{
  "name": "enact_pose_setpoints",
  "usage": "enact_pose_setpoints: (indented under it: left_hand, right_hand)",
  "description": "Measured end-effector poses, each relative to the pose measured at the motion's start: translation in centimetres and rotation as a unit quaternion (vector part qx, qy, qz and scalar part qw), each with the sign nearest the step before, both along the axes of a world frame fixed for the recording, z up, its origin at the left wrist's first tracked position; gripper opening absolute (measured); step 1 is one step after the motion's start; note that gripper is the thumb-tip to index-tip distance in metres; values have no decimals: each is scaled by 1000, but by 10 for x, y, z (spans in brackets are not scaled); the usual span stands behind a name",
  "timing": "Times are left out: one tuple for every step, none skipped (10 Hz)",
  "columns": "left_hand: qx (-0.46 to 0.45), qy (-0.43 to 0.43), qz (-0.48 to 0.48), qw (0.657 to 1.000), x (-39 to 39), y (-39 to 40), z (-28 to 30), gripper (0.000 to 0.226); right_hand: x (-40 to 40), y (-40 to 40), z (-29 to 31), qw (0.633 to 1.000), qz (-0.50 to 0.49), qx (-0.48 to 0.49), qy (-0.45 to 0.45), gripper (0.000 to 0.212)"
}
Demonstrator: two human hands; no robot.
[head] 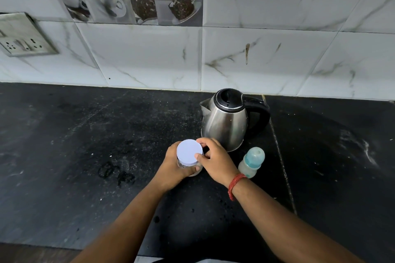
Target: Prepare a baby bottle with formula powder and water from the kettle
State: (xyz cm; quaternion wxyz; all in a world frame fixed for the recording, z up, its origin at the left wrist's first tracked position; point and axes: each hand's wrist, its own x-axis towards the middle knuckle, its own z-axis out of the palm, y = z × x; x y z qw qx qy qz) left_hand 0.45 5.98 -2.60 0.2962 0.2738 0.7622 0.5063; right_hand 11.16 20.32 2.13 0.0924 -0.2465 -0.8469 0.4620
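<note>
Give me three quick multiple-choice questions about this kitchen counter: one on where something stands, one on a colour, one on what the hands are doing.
1. Where does the baby bottle stand?
A. In front of the kettle, to its right
B. Behind the kettle
C. Beside the wall socket

2. What colour is the lid of the jar?
A. Red
B. White
C. Black

3. What are the hands doing?
A. Both rest flat on the counter
B. The left hand holds the jar while the right hand grips its lid
C. Both lift the kettle

Answers: 1 A, the bottle is nearer the camera and right of the kettle's base. 2 B, the round lid looks plain white. 3 B, left fingers wrap the jar and right fingertips curl round the lid's rim.
</note>
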Motion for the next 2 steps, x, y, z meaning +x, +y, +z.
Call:
enact_pose_setpoints:
  left_hand:
    - [0,1,-5,1000,3,-2,3,91]
    - [-5,9,6,1000,4,-2,4,110]
  right_hand:
    - [3,-2,2,1000,6,1,0,43]
    - [3,-2,4,1000,-6,3,5,45]
